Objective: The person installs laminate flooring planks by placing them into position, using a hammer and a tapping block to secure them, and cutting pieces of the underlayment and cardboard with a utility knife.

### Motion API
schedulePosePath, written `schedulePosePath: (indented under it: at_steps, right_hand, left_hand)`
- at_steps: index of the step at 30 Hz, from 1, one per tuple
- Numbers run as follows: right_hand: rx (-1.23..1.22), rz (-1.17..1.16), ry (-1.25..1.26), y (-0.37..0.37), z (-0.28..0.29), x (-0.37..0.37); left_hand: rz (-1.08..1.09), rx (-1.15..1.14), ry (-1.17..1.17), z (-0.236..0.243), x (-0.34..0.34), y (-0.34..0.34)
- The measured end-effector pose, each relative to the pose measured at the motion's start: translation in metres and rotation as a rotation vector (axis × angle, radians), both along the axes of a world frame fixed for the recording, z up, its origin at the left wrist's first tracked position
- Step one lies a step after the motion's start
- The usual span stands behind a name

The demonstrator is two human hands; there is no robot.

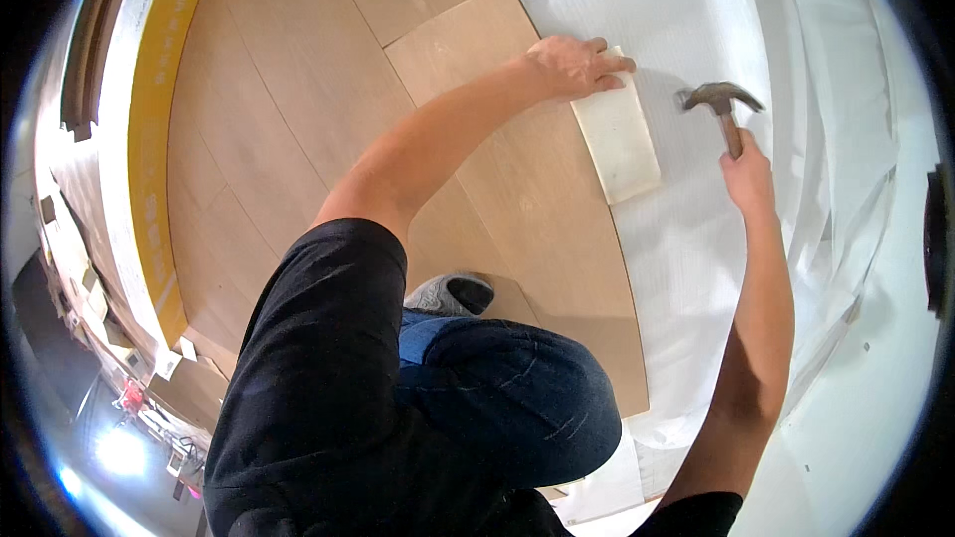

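My left hand (pixel 582 68) grips the far end of a flat cream-coloured block (pixel 625 144), its fingers bent over the top. The block lies along the exposed edge of the light brown floor planks (pixel 542 204), beside the white sheet. In my right hand (pixel 748 177) is a claw hammer (pixel 724 99), held by its brown wooden handle with the fingers closed round it. The hammer head is raised to the right of the block, apart from it. My left palm is hidden from view.
White wrinkled underlay sheet (pixel 691 268) spreads beyond the planks toward the pale wall (pixel 856 418) at right. A long yellow-and-white package (pixel 149 179) borders the planks at left. My bent knee (pixel 527 403) and grey shoe (pixel 448 293) are over the planks. A bright lamp (pixel 121 450) shines at lower left.
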State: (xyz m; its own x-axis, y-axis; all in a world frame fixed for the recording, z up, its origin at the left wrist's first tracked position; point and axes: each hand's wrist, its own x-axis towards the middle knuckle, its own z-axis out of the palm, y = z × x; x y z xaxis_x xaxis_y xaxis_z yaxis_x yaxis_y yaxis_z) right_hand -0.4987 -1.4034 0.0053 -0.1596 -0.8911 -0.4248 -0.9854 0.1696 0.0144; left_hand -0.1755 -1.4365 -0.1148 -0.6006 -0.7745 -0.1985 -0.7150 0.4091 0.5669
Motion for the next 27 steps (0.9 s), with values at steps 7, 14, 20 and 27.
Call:
schedulePosePath:
  at_steps: [7,14,20,27]
  right_hand:
    - [0.227,0.001,0.007,0.006,-0.017,0.031]
    - [-0.080,-0.216,-0.008,-0.007,-0.026,-0.001]
    - [0.191,0.030,-0.075,-0.002,-0.020,0.032]
    - [0.189,-0.051,-0.060,0.025,-0.005,0.021]
  left_hand:
    - [0.011,-0.262,0.026,-0.035,-0.009,0.002]
    - [0.023,-0.307,0.067,-0.035,-0.013,0.004]
    - [0.048,-0.318,0.025,-0.034,-0.003,0.008]
    - [-0.016,-0.302,-0.006,-0.034,-0.011,0.001]
